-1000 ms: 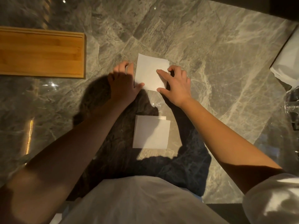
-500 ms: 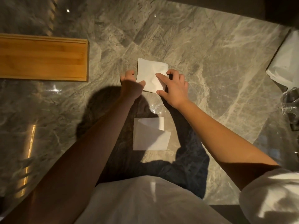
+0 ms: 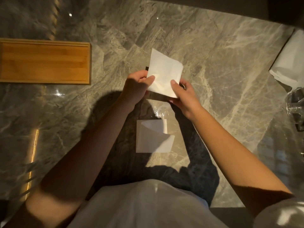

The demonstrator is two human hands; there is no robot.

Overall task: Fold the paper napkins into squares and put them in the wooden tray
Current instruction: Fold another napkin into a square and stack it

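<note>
Folded napkin (image 3: 164,74) held above the table (image 3: 213,63), its near corners pinched between thumb and curled fingers of left hand (image 3: 136,86) and right hand (image 3: 184,94), apparently for transfer to the wooden tray (image 3: 44,63), well apart at left; second napkin (image 3: 153,139) lies nearer the person.

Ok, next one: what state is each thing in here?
Held napkin: folded, off the table, tilted.
Left hand: pinches the held napkin's left edge.
Right hand: pinches its near right corner.
Lying napkin: folded, flat on the table, layers askew.
Tray: on the table, no napkin in it.
White stack: at the right edge, partly out of frame.
</note>
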